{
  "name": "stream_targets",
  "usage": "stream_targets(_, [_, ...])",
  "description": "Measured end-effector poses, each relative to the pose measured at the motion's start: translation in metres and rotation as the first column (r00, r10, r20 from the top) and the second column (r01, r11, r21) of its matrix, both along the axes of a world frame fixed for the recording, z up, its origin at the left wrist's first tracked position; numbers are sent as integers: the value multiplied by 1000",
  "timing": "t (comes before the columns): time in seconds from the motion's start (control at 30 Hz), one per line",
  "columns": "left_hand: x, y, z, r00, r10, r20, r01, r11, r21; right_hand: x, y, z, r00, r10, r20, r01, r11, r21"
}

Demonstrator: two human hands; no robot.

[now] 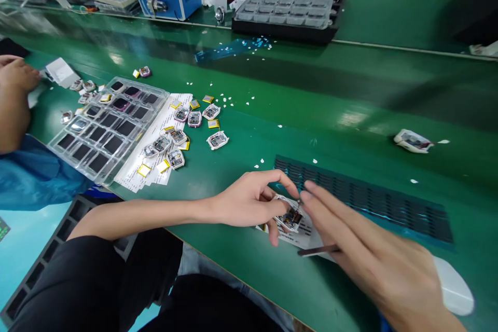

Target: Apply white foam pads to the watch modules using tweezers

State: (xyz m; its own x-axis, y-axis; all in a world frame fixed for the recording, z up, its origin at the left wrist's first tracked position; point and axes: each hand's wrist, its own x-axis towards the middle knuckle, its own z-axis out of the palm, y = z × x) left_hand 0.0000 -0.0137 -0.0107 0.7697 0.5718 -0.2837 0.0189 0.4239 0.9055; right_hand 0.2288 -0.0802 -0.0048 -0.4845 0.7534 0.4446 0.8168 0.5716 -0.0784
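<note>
My left hand (252, 199) is closed around a small white watch module (290, 216) with its circuit board showing, held just above the green table near the front edge. My right hand (373, 257) comes in from the right, with its fingertips touching the top of the module and tweezers (317, 251) held under the fingers. A white paper sheet (307, 238) lies under the module.
A dark sheet of small adhesive strips (369, 199) lies just behind my hands. Several loose modules (187, 129) and a clear compartment tray (105, 124) sit to the left. Another person's hand (15, 75) and blue sleeve (35, 174) are at far left. A lone module (412, 141) lies right.
</note>
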Motion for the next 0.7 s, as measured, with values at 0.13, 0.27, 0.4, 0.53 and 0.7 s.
stream_targets(0.13, [0,-1,2,1000,0,12,0,1000,1,4,-8,-3,979,157,134,-165,985,53])
stream_targets(0.27, [0,-2,4,1000,-1,18,1,1000,5,5,-6,-3,984,136,119,-141,989,40])
stream_targets(0.4, [-1,-3,2,999,4,33,-4,1000,0,9,-5,-7,986,165,31,-164,986,-31])
stream_targets(0.53, [-1,-4,0,999,19,48,-19,1000,14,13,-5,-9,983,179,-45,-181,983,-32])
stream_targets(0.7, [-1,-6,-2,998,56,33,-58,997,47,11,-6,-10,977,195,-84,-201,977,-72])
